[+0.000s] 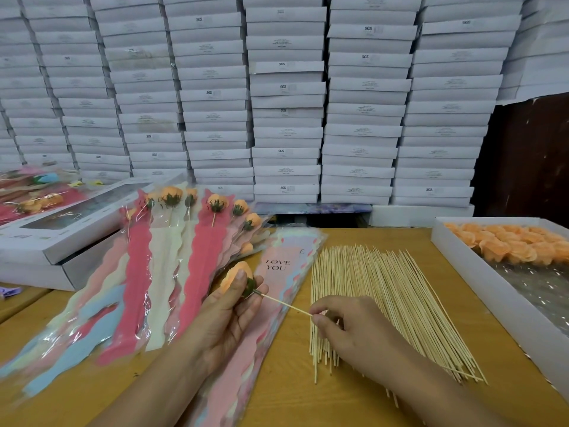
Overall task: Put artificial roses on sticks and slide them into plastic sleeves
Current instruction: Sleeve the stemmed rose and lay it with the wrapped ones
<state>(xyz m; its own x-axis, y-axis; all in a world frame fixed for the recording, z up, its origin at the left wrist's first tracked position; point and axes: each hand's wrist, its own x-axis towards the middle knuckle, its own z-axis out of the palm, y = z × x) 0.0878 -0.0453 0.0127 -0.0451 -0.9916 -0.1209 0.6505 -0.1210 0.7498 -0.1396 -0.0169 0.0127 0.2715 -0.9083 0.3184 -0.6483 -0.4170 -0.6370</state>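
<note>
My left hand (229, 309) grips an orange artificial rose (238, 274) with a green base, above a stack of plastic sleeves (277, 272) printed "LOVE YOU". A thin wooden stick (283, 305) runs from the rose's base to my right hand (348, 331), which pinches its other end between thumb and forefinger. Under the right hand lies a wide pile of wooden sticks (385, 297). To the left, finished sleeved roses (172, 260) lie fanned out in pink, cream and blue sleeves.
A white tray (480, 282) at the right holds several loose orange roses (517, 241). White flat boxes (61, 238) sit at the left with more sleeved flowers on them. A wall of stacked white boxes (286, 100) stands behind the wooden table (308, 405).
</note>
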